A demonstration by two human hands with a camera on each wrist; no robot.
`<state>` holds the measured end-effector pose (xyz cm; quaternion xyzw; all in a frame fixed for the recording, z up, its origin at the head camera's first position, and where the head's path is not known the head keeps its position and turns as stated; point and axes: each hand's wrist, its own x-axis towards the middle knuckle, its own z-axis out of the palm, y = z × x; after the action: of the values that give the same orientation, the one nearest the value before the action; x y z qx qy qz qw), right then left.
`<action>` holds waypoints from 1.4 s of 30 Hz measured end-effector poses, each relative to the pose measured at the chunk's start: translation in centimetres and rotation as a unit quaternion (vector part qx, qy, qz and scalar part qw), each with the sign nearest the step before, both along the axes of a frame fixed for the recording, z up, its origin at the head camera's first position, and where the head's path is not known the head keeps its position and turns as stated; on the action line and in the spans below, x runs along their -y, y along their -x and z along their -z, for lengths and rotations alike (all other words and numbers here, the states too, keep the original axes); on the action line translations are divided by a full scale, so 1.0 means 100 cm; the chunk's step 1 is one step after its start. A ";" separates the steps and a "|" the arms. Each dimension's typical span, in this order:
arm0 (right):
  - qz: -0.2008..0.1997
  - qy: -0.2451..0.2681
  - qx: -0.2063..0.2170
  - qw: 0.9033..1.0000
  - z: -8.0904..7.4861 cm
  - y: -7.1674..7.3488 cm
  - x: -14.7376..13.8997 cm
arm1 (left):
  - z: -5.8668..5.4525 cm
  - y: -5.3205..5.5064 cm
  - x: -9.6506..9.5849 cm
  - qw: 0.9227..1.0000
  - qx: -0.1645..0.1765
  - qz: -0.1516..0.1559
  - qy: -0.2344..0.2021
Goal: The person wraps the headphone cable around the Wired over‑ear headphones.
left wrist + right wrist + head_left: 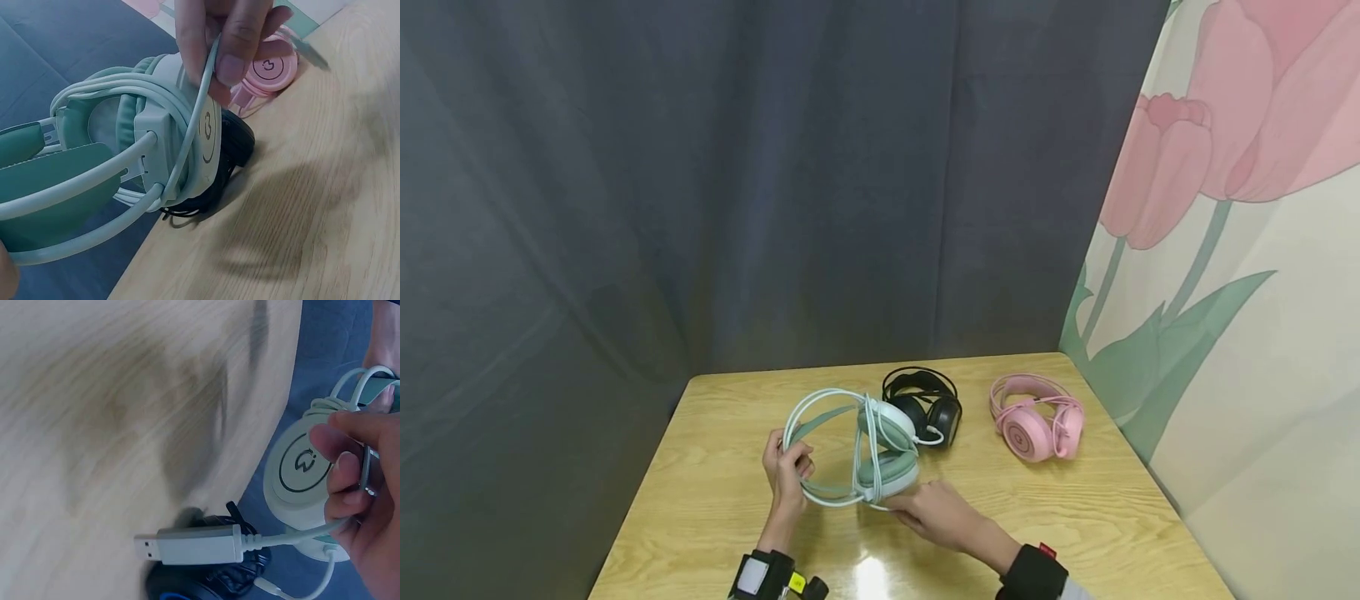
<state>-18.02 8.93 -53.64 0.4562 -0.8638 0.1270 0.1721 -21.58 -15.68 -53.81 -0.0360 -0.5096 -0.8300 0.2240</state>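
White-and-green headphones (898, 475) are held up over the table, cable wound around their ear cups. My left hand (786, 475) grips the headband (69, 187) at its left side. Beside the lower ear cup, my right hand (943, 517) pinches a stretch of the white cable (199, 119); the left wrist view shows it between thumb and fingers. From under the right hand's fingers the cable runs out to a white USB plug (200, 545), which hangs free. A short white microphone boom (325, 581) sticks out from an ear cup.
Black headphones (946, 421) lie on the wooden table (715, 467) just behind the white ones. Pink headphones (1028, 435) lie farther right, their cable wrapped around them. A dark curtain (812, 208) stands behind the table, and a flower-painted wall (1285, 400) borders its right side.
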 end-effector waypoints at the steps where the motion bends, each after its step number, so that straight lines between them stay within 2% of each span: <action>1: -0.001 -0.005 -0.009 1.000 -0.001 0.000 -0.001 | 0.001 -0.001 0.000 1.000 -0.001 -0.001 0.002; 5: -0.009 -0.026 -0.018 0.999 -0.012 0.001 -0.010 | 0.003 -0.002 0.005 1.000 0.023 -0.002 0.019; 6: -0.008 -0.031 -0.017 0.999 -0.015 0.002 -0.014 | -0.010 -0.010 0.005 0.998 0.054 -0.013 0.037; 9: -0.010 -0.023 -0.007 1.000 -0.026 0.006 -0.026 | -0.010 -0.010 0.012 0.995 0.091 0.001 0.050; 11: -0.016 0.002 -0.021 1.000 -0.034 0.010 -0.034 | -0.011 -0.010 0.016 0.992 0.110 0.020 0.053; 15: -0.058 0.057 -0.086 0.993 -0.048 0.020 -0.037 | -0.010 -0.010 0.021 0.987 0.134 0.073 0.041; 17: -0.073 0.066 -0.121 0.988 -0.054 0.023 -0.033 | -0.009 -0.010 0.022 0.984 0.136 0.111 0.038; 19: -0.082 0.069 -0.137 0.985 -0.057 0.024 -0.028 | -0.008 -0.009 0.019 0.979 0.127 0.153 0.039; 22: -0.094 0.084 -0.134 0.983 -0.059 0.026 -0.020 | -0.008 -0.007 0.014 0.968 0.101 0.226 0.048; 24: -0.108 0.105 -0.118 0.982 -0.057 0.027 -0.015 | -0.010 -0.007 0.011 0.960 0.081 0.264 0.056; 27: -0.132 0.146 -0.078 0.977 -0.055 0.028 -0.011 | -0.012 -0.008 0.010 0.949 0.060 0.302 0.061; 32: -0.140 0.203 -0.002 0.969 -0.047 0.028 -0.012 | -0.011 -0.009 0.010 0.944 0.048 0.321 0.049; 34: -0.130 0.227 0.036 0.965 -0.044 0.028 -0.012 | -0.010 -0.009 0.010 0.941 0.036 0.332 0.049; 37: -0.108 0.245 0.114 0.957 -0.038 0.026 -0.011 | -0.010 -0.009 0.008 0.932 0.005 0.357 0.055; 40: -0.078 0.228 0.192 0.951 -0.031 0.022 -0.007 | -0.010 -0.010 0.007 0.927 -0.016 0.372 0.050; 42: -0.061 0.208 0.225 0.950 -0.027 0.020 -0.005 | -0.011 -0.010 0.007 0.927 -0.021 0.373 0.046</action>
<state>-20.03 9.40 -50.91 0.4213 -0.8052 0.4135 0.0566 -20.59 -16.35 -52.74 -0.2509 -0.4919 -0.8285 -0.0926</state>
